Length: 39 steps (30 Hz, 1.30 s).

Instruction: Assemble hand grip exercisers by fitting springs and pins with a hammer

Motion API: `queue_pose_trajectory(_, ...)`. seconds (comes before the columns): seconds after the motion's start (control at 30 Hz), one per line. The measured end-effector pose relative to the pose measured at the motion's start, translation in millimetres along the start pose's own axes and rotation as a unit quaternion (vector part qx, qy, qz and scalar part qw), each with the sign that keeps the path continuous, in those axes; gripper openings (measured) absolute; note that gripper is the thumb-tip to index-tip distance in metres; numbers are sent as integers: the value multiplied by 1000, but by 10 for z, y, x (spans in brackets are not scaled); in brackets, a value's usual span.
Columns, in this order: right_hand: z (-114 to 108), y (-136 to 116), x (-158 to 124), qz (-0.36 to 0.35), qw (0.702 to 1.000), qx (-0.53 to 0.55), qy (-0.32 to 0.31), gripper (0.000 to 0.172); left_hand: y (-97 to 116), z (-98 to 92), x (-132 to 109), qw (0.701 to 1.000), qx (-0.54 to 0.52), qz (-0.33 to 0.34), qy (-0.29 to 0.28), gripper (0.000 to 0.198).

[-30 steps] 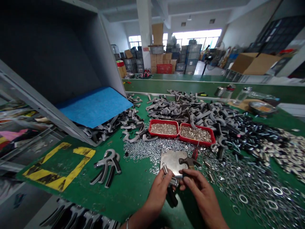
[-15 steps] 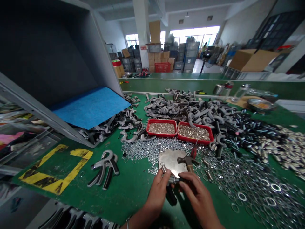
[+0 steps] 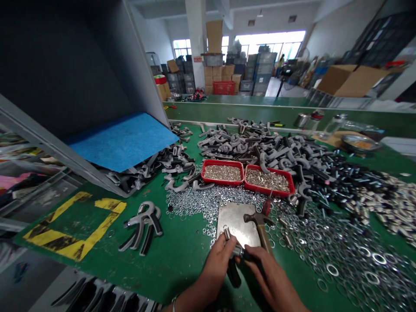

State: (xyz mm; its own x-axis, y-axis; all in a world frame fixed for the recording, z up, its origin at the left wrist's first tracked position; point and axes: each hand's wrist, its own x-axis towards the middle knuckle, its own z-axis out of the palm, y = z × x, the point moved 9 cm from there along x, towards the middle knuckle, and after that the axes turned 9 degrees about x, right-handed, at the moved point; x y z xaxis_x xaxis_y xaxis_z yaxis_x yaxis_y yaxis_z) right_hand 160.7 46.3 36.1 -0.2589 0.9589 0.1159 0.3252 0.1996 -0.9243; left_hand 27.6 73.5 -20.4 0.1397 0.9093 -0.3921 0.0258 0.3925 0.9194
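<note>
Low in the middle, my left hand (image 3: 216,264) is closed round a hand grip strengthener (image 3: 234,273), whose black handle points down. A coil spring (image 3: 226,233) sticks up past the left thumb. My right hand (image 3: 269,275) pinches the dark knob (image 3: 247,255) at the strengthener's right end; the fingers partly hide it. Just beyond the hands lies a square metal plate (image 3: 235,219), with a claw hammer (image 3: 262,229) across its right edge. Two grey-and-black hand grip strengtheners (image 3: 147,223) rest together on the green table to the left.
Two red trays (image 3: 222,181) of small metal parts stand behind scattered nuts (image 3: 191,203). Grey handles (image 3: 240,143) are heaped farther back. Metal rings (image 3: 312,255) and black screw knobs (image 3: 347,173) cover the right side. A large grey bin (image 3: 143,73) with a blue sheet (image 3: 126,141) stands left.
The view has shifted slightly. Both hands stay on the strengthener, and the right fingers have shifted around the knob. More of the hammer's handle shows now.
</note>
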Motion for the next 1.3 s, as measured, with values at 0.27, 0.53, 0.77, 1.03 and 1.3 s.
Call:
queue_pose_trajectory(0.27, 436, 311, -39, 282, 918, 272, -57, 63, 157, -58, -41, 995, 73, 63, 20, 45)
queue_pose_trajectory(0.53, 478, 297, -130, 281, 931, 209, -103, 62, 114, -44, -72, 995, 80, 63, 6, 47)
queue_pose_trajectory(0.77, 176, 118, 13, 124, 992, -35, -13, 30, 127, -36, -97, 993, 88, 73, 15, 43)
queue_pose_trajectory(1.03, 583, 130, -77, 193, 949, 220, -114, 53, 88, -137, -123, 972, 204, 106, 51, 37)
queue_pose_trajectory(1.3, 500, 91, -44, 183, 962, 203, -19, 46, 205, -213, -105, 978, 165, 106, 67, 38)
